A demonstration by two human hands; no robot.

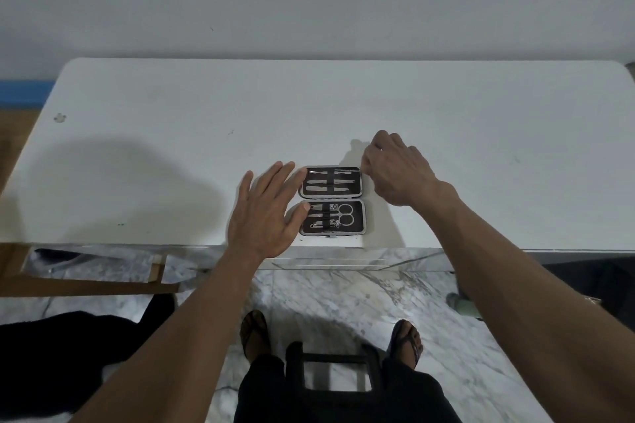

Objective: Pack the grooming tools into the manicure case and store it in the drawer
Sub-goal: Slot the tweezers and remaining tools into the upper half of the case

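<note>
Manicure case (331, 200) lies open flat on the white table (137, 134), near the front edge, its two black-lined halves one behind the other. Both halves hold slim metal tools (328, 181) under elastic straps, and small scissors (344, 215) sit in the nearer half. Left hand (264, 216) rests spread, fingers apart, its fingertips (302, 172) touching the left rim of the case and its thumb on the nearer half's left edge; its grip holds nothing. Right hand (395, 168) hovers at the far right corner of the case with fingers curled inward; whether this grip pinches the rim or a tool I cannot tell.
</note>
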